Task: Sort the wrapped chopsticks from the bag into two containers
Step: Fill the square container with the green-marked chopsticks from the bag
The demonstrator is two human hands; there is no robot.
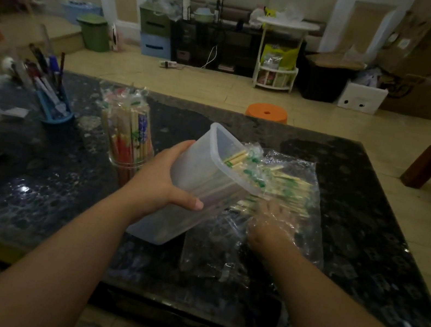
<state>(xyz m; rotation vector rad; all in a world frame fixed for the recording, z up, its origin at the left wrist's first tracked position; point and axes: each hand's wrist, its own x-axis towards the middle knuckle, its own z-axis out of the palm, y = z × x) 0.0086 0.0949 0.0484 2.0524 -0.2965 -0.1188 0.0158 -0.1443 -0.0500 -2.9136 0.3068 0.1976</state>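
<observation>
Landmark: rectangular tub (203, 158), translucent, tilted, its mouth toward the bag.

- Left of tub: round clear jar (121, 168), upright, packed with red- and blue-printed chopsticks (129, 133).
- On tub: left hand (165, 180) grips the wall, thumb across the near face.
- In the tub's mouth and just right of it: green-printed chopsticks (285, 184), most lying inside the clear bag (308, 231).
- Right of tub, below its mouth: right hand (269, 224) inside the bag, over the sticks. The film blurs the fingers, so I cannot tell its grip.

Judgement: the sticks are light and stiff and the wrappers slick. Take a bundle mid-length. The limp bag gives no support.
</observation>
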